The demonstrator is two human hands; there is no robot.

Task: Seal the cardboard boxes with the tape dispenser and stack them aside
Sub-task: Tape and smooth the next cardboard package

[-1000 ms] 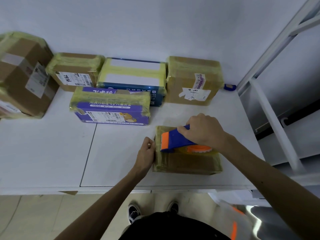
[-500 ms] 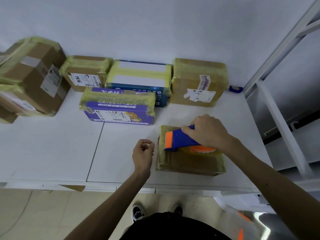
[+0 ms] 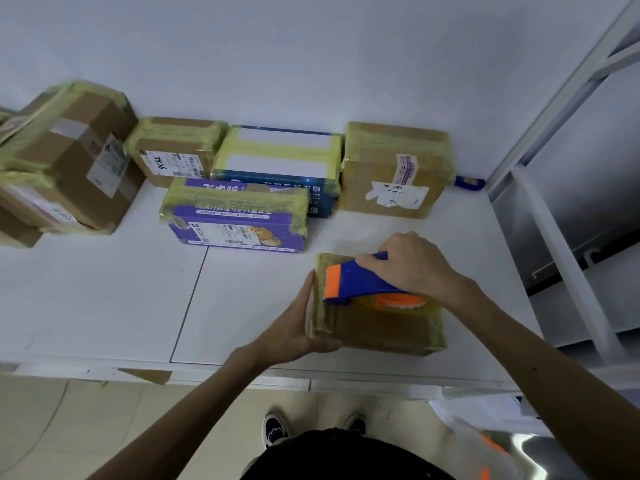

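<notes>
Box in work: a small cardboard box (image 3: pixel 381 329), wrapped in yellowish tape, lies on the white table (image 3: pixel 104 299) near its front edge, right of the table's seam and between the 2 hands.
Tape dispenser: the blue tape dispenser (image 3: pixel 356 280) sits on top of this box, with its orange end pointing left, close to the box's left edge, and its orange roll hub toward the right.
Right hand: the right hand (image 3: pixel 410 268) comes in from the right, its fingers curled round the dispenser's handle, and holds the tool on the box top.
Left hand: the left hand (image 3: pixel 294 329) lies flat against the box's left side, fingers straight and together. The thumb stretches along the near lower corner, and the hand grips nothing.
Row at the wall: a small labelled box (image 3: pixel 173 150), a blue box (image 3: pixel 277 164) and a brown box (image 3: pixel 394 171) stand side by side, all taped.
In front of the row: a purple box (image 3: pixel 235 216) lies just before the blue one, well apart from the hands.
Far left: a large taped box (image 3: pixel 69 157) rests on other boxes, tilted.
</notes>
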